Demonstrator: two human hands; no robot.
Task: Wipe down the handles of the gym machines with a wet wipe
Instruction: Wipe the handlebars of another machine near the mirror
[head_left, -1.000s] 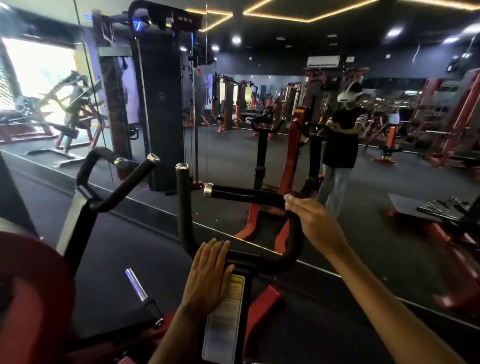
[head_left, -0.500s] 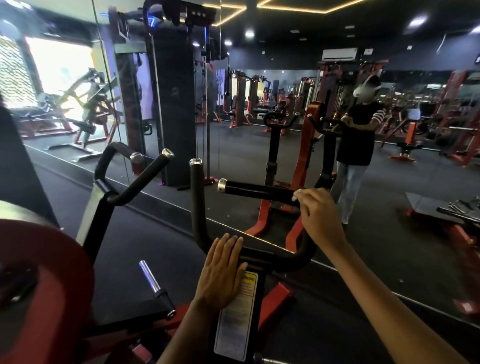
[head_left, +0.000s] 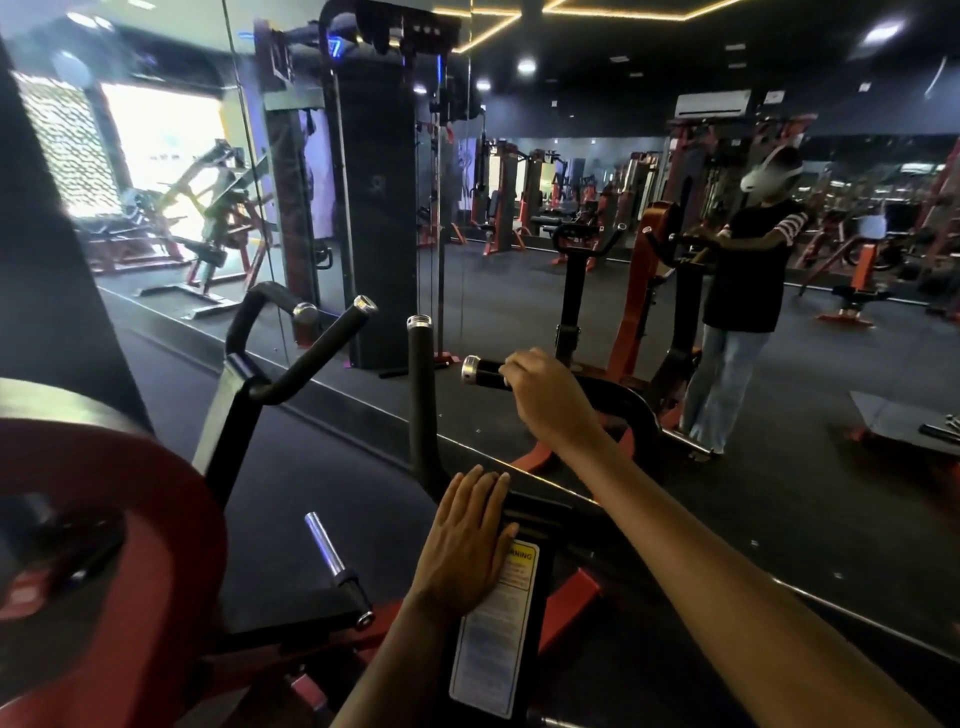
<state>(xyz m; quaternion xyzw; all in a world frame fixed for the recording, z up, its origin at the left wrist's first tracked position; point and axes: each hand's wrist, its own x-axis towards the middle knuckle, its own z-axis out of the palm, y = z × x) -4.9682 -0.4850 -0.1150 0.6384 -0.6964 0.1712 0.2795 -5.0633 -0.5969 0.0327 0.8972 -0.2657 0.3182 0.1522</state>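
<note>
Right hand (head_left: 550, 410): fingers (head_left: 511, 370) curled over the top of the horizontal handle (head_left: 485, 372), clenched round it just behind its chrome end cap. No wet wipe shows between fingers and grip; if one is there, the hand hides it. Cannot tell.

Left hand (head_left: 464, 545): fingers (head_left: 480, 488) straight and flat, pressed on the black upright post (head_left: 519, 597) below the horizontal handle, palm partly over the top of the warning label (head_left: 496, 629). Grasping nothing; it looks to be bracing.

Outward from the horizontal handle:
- Vertical handle (head_left: 420, 395), left of it and near, chrome-capped, untouched.
- Second handle pair (head_left: 311, 353), farther left, on the other arm of the machine, untouched.
- Red weight plate (head_left: 119, 545), far left and lower.
- Chrome peg (head_left: 324, 543), below and left.
- Mirror wall (head_left: 597, 291) straight behind, showing a person in a black top and more red machines across the gym floor.

Progress, judged: early. The right hand sits at the free end of one grip, so this handle is in work, likely near the end of a stroke. No surface looks visibly wet, so nothing can be marked done. Left to do, at the least: the vertical handle, the second pair, and the other machines in the room.
</note>
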